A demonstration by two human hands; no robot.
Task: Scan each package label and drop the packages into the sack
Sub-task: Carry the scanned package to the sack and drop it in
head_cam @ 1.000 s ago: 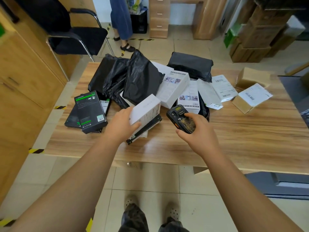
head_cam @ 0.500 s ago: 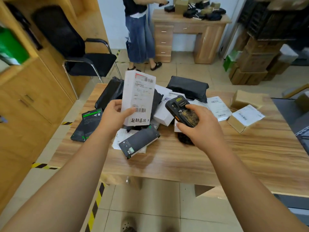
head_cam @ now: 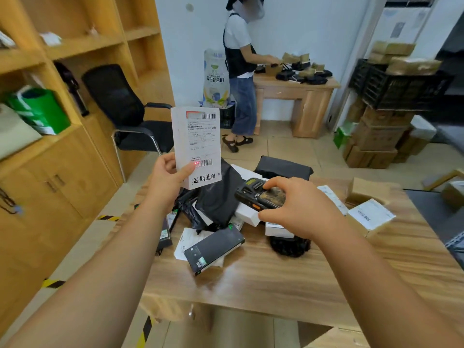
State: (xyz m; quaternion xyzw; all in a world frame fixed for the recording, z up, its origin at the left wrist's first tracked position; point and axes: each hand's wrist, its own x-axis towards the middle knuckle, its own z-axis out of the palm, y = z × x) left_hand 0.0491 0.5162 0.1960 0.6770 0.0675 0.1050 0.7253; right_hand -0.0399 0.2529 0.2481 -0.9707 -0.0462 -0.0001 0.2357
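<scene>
With the white box (head_cam: pixel 197 146) now raised upright in front of the camera, label facing back, the left hand (head_cam: pixel 167 175) grips it at the lower left edge, thumb on the front near the lower barcode. 1 s ago that box was still down on the bench (head_cam: pixel 288 277) w/ the left hand just closing on it; 0.5 s ago it was lifted but lower. Right hand (head_cam: pixel 298 207) is wrapped round the handheld scanner (head_cam: pixel 261 195), which is now tipped flatter and aimed toward the box, and a red scan dot (head_cam: pixel 197 163) sits at the left end of the lower barcode. So the scan looks to be happening right now; whether it has registered can't be told.

Rest of the pile is on the bench below: black poly bags (head_cam: pixel 218 199), a dark flat box (head_cam: pixel 213 248) nearest the front edge, more labelled parcels to the right, e.g. a brown carton (head_cam: pixel 371 217). No sack is clearly visible near the person, so the drop spot is unclear. Judging by what's left, approx. 10+ pkgs remain, so the task is early on.
</scene>
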